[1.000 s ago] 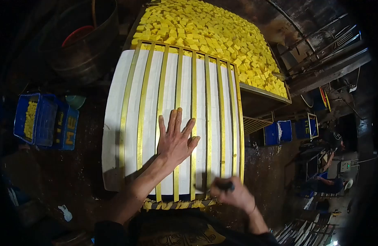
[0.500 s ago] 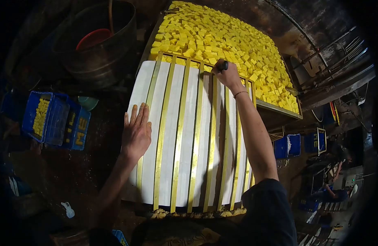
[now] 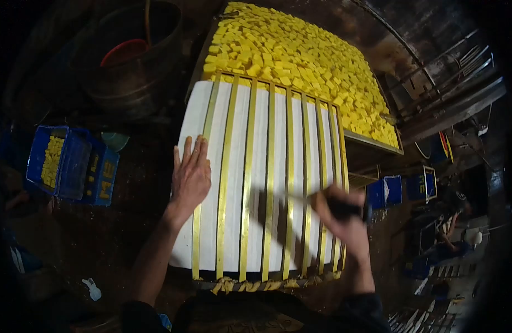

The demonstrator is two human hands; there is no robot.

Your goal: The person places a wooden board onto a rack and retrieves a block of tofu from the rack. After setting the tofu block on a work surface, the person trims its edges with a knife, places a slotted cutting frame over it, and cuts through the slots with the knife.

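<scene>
A broad white slab, looking like tofu (image 3: 181, 222), lies in front of me with a yellow slatted frame (image 3: 246, 183) on top. My left hand (image 3: 190, 175) rests on the frame's left side, fingers stretched out over a slat and the slab. Above the right half of the slats, my right hand (image 3: 345, 219) is closed round the dark handle of a knife (image 3: 347, 210). Motion smears this hand, and the thin blade pointing left is barely visible. Shadows of the hand and knife fall across the slats.
Behind the slab, a large tray holds many yellow cubes (image 3: 300, 55). A blue crate (image 3: 73, 166) with yellow pieces stands at left, below a big dark vat (image 3: 123, 83) holding a red basin (image 3: 124, 53). More blue crates (image 3: 386, 191) and a person (image 3: 450, 238) are at right.
My right hand has come back from the frame's far edge toward me, down to the right side, with the knife. My left hand stays on the frame's left side.
</scene>
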